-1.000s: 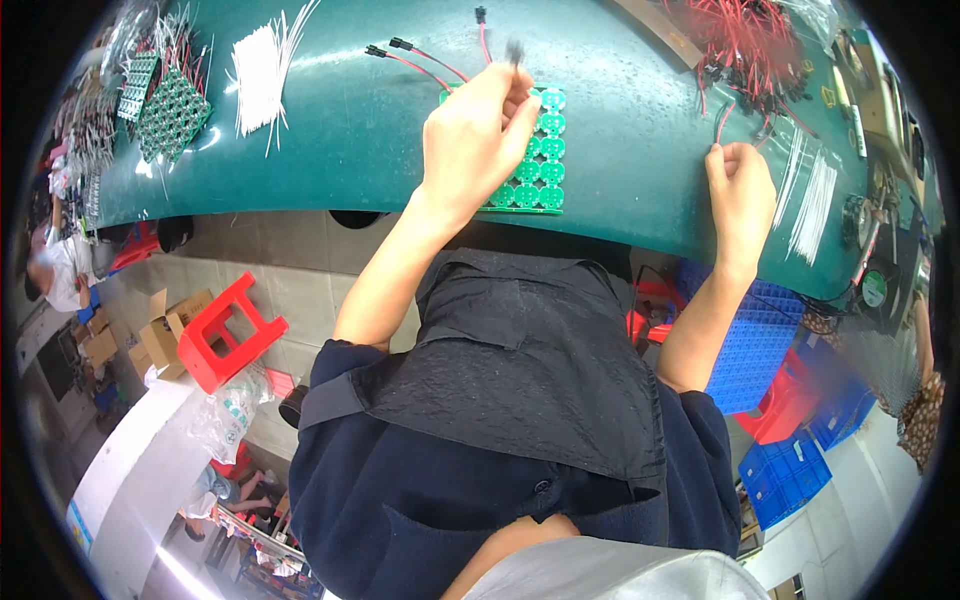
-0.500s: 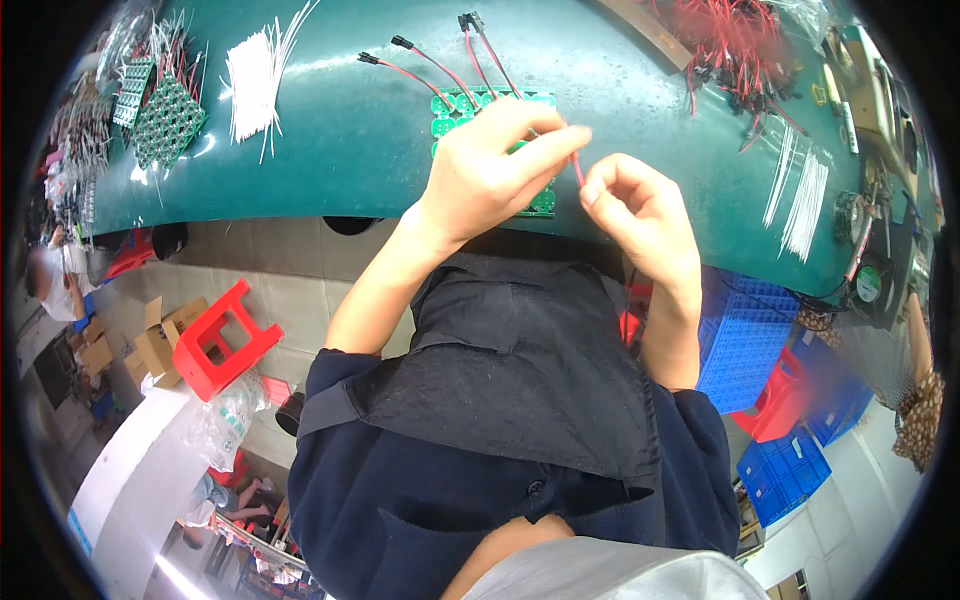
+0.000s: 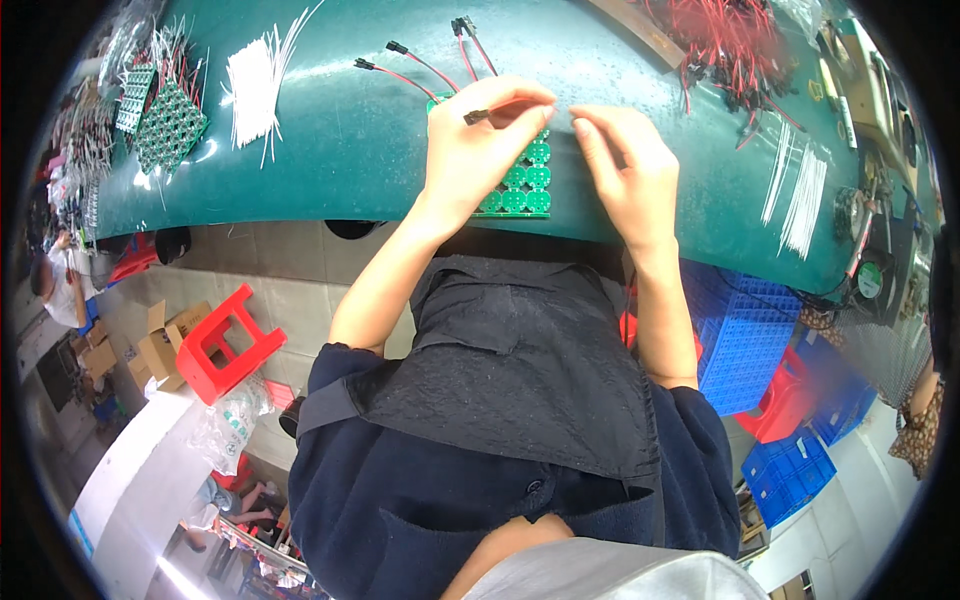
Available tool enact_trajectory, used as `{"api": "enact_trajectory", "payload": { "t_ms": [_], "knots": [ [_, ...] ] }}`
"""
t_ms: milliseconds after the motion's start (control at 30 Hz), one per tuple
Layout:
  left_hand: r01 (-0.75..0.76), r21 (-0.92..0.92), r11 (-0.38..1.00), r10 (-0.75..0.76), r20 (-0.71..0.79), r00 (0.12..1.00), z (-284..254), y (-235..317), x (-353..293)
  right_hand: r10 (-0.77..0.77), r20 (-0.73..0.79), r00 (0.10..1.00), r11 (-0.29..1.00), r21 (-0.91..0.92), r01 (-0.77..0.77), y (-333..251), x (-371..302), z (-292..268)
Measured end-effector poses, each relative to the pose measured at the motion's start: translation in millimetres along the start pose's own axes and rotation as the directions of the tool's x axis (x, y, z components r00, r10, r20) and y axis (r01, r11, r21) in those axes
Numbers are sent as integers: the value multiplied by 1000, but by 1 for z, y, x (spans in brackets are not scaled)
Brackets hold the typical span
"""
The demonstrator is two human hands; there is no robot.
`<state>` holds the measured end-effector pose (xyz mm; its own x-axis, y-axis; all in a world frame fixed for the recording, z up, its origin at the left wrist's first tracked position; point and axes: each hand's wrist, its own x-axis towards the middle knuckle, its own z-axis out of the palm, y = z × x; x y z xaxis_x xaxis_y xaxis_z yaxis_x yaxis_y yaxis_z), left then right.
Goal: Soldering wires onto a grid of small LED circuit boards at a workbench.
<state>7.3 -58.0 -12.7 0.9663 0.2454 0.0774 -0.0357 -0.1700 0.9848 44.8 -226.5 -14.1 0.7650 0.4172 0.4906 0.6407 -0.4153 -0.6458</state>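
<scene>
My left hand (image 3: 470, 150) is closed in a pinch on a red-and-black wire lead, whose black connector (image 3: 476, 117) lies across its fingers. Beneath and beside that hand is a green circuit board panel (image 3: 525, 180) made of several small rounded boards, partly hidden by the hand. More leads with black connectors (image 3: 397, 47) stick out from the panel's far edge. My right hand (image 3: 635, 170) hovers just right of the panel, thumb and forefinger brought together; anything between the tips is too small to make out.
White wire strips (image 3: 253, 90) lie at the left of the green table (image 3: 340, 150), near more circuit panels (image 3: 172, 125). At the right are a heap of red wires (image 3: 730, 50) and thin white strips (image 3: 803, 205). Blue crates (image 3: 745, 340) and a red stool (image 3: 228, 345) stand below.
My right hand has moved up and away from the red wire it pinched. My left hand has shifted slightly up, and a black connector now shows over its fingers.
</scene>
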Motion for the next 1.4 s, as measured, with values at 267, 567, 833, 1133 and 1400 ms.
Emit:
{"api": "enact_trajectory", "payload": {
  "t_ms": [267,567,833,1133,1400],
  "knots": [
    [-84,179,980,89,-20,996,2,-9,2,360,-53,931,926,142,-350,20,-17,-19],
    [-75,209,975,83,-30,996,5,-8,2,351,-71,934,927,170,-335,20,-18,-16],
    [-100,278,955,104,-1,995,4,-9,2,362,-62,930,923,162,-349,20,-19,-15],
    [-195,477,857,205,30,978,8,-5,2,361,-54,931,926,135,-351,20,-18,-14],
    [-191,432,882,214,-6,977,10,-8,2,357,-58,932,927,144,-346,20,-19,-15]
  ]
}}
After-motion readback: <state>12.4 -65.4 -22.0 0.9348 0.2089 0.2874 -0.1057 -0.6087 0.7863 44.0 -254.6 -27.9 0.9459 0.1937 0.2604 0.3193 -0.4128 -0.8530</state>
